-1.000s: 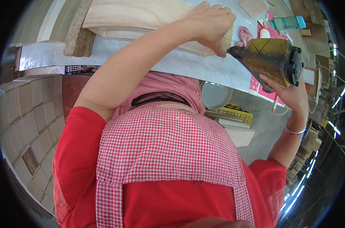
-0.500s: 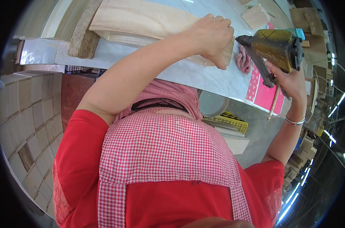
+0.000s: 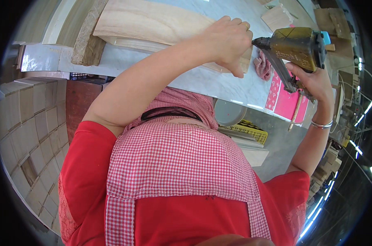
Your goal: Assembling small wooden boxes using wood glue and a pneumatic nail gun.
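Observation:
A long pale wooden box, or boards joined like one, lies on the worktop. My left hand is closed over its right end, fingers wrapped on the far side and thumb on the near side. My right hand is closed round the handle of a worn yellow-and-black nail gun. The gun's nose points left and sits right by my left hand at the end of the wood. Whether the nose touches the wood is hidden behind my left hand.
A rough wooden block stands left of the box. A crumpled pink cloth and a pink sheet lie on the marbled worktop. Stacked wood blocks are at the left. Below the worktop's front edge is a round basin.
The nail gun has moved slightly up and left, its nose closer to the wood's end. The wood has shifted a little left. My left hand keeps its grip.

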Tool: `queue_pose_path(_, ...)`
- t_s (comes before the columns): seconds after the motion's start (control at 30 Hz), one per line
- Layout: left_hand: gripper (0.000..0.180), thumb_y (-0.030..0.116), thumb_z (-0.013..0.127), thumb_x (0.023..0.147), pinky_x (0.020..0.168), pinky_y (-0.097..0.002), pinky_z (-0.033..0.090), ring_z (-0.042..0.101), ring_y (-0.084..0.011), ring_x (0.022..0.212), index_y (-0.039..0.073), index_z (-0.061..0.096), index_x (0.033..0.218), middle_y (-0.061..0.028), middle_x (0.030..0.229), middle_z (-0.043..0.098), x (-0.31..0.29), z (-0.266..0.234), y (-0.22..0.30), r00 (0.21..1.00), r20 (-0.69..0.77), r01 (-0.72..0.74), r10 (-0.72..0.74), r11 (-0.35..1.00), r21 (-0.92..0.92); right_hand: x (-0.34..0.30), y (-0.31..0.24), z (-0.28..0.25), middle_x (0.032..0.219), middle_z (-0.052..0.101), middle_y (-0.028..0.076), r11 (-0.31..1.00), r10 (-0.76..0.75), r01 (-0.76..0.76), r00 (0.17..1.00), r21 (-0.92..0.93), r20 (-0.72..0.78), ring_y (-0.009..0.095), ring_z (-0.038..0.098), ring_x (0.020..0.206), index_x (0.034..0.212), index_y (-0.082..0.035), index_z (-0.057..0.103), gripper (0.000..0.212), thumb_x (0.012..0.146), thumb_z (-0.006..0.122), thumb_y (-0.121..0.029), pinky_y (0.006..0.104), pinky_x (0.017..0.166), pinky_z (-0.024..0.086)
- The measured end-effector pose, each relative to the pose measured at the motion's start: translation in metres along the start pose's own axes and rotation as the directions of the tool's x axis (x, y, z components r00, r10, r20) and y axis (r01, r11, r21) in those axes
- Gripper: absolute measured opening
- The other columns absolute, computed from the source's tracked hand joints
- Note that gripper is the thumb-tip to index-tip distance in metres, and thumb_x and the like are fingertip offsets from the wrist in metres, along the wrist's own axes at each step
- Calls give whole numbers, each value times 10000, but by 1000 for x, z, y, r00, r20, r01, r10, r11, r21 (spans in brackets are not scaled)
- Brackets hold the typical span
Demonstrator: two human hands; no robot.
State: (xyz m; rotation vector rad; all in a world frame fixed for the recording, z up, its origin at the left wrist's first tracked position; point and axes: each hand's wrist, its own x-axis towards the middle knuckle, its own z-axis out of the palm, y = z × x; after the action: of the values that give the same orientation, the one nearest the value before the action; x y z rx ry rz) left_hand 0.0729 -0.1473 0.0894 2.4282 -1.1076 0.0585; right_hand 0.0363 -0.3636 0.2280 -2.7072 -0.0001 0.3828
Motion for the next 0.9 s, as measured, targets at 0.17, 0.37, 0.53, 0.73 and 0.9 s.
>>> queue_pose_path(0.17,687,428,859,554,877,-397,446,560,-293,1030,-28,618,1009,-144,1037,595,-7,3,1,994,-108,-17,21,999,44,-1,2,3,996,713,91,999,-27,28,999,37,-44,154,655,882,1065,42,655,350,791,793,-127,317,787,528)
queue_pose_path(0.37,404,259,795,687,888,-418,455,568,-269,987,41,614,975,-101,1030,605,-94,10,22,899,-338,-317,279,946,-62,-42,40,6,1042,702,94,986,-25,56,981,156,-193,156,653,920,1128,38,630,386,793,775,-85,311,819,518)
queue_pose_path(0.53,491,332,772,743,926,-464,460,601,-336,1007,28,637,1104,-179,1044,637,-152,38,-37,969,-195,150,-150,989,-13,-64,62,10,1075,689,97,990,15,10,984,139,-180,156,647,958,1151,36,612,414,784,778,-59,308,841,512)
queue_pose_path(0.73,638,496,702,790,1037,-439,392,511,-375,1204,57,599,1242,-227,1228,588,-134,39,-82,952,55,303,-302,953,-12,-84,67,15,1101,672,95,987,-11,44,979,157,-203,161,640,984,1173,40,584,451,774,783,-32,305,857,511)
queue_pose_path(0.9,681,466,715,779,1097,-480,310,468,-392,1259,56,554,1298,-221,1320,534,-96,89,-20,963,-178,188,-203,977,-97,-91,61,12,1109,664,92,968,166,-126,970,216,-176,170,637,983,1192,46,564,481,775,791,-35,304,871,508)
